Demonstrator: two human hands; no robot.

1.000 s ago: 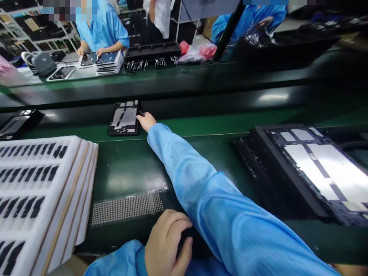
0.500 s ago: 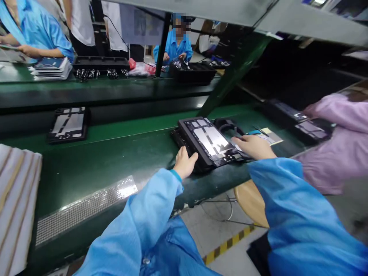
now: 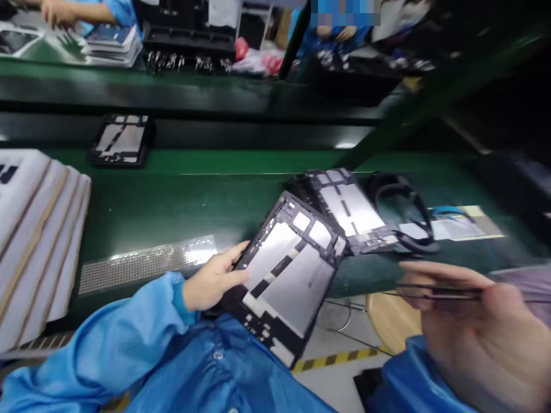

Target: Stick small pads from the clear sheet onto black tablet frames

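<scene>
Honestly, left hand point(image 3: 213, 281) is pinching the tablet back frame point(image 3: 286, 275) by one edge, overhanging the workbench's point(image 3: 181, 201) near edge; right hand point(image 3: 469, 321) is gripping blurred tweezers point(image 3: 434, 291). Frame could be slipping floorward.

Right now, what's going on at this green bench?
A person in a blue smock holds a tablet frame by its edge in the left hand, tilted over the edge of the green bench. The right hand grips thin black tweezers, blurred, apart from the frame. More frames lie in a stack just behind, and another frame sits farther back.
</scene>
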